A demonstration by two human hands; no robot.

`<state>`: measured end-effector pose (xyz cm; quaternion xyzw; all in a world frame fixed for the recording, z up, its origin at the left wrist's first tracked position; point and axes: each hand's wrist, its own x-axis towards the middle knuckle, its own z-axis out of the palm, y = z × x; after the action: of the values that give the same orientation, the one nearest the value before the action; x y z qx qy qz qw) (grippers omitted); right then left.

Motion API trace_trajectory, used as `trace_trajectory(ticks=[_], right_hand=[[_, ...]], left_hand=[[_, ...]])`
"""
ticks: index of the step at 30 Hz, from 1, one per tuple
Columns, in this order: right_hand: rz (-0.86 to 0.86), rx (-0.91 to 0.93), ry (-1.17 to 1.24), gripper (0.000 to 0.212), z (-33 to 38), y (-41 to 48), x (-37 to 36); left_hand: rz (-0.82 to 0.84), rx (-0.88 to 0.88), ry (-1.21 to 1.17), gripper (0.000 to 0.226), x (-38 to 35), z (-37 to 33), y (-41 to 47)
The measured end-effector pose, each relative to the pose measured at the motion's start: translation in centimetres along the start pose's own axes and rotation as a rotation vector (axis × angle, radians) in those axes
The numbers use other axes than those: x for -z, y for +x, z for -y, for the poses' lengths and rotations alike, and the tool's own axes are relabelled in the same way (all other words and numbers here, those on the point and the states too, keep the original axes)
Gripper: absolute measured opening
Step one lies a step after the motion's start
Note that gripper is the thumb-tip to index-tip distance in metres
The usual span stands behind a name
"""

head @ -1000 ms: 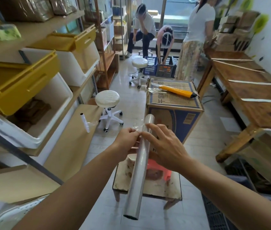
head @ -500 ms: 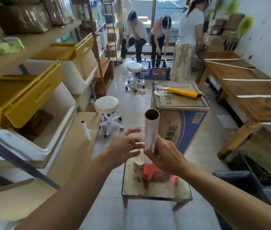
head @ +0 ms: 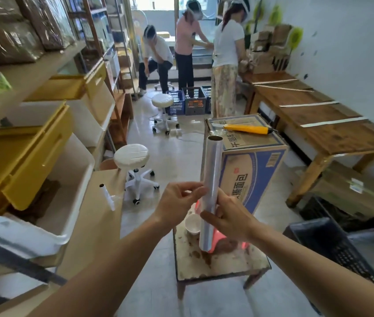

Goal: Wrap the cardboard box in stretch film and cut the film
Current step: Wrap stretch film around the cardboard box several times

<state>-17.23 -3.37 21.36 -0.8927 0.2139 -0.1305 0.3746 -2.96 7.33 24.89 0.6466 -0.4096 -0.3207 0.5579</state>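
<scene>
The cardboard box (head: 253, 165), blue-printed on its front, stands on the floor ahead of me. A yellow utility knife (head: 247, 128) lies on its top beside a crumpled bit of film. I hold a roll of stretch film (head: 211, 179) nearly upright in front of the box. My right hand (head: 229, 217) grips the roll's lower half. My left hand (head: 178, 202) is at the roll's left side, fingertips pinching at the film's edge.
A low worn stool-table (head: 218, 264) with a small white cup (head: 192, 224) sits under my hands. White stools (head: 132, 154) stand on the floor to the left. Shelves with yellow-lidded bins line the left, a wooden table (head: 318, 124) the right. Three people stand at the back.
The roll has swung from lying slanted toward me to nearly upright. My right hand shifted to grip it lower, and my left hand came back to its side.
</scene>
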Motion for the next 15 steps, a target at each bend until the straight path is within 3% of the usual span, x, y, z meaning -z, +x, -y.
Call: trace_trajectory(ticks=[9, 15], right_hand=[[-0.023, -0.062, 0.037, 0.037, 0.3, -1.0, 1.2], [-0.03, -0.1, 0.087, 0.038, -0.9, -1.8, 2.1]], left_hand=[[-0.141, -0.162, 0.038, 0.018, -1.1, 0.6, 0.5], [-0.153, -0.014, -0.117, 0.025, -2.7, 0.6, 1.1]])
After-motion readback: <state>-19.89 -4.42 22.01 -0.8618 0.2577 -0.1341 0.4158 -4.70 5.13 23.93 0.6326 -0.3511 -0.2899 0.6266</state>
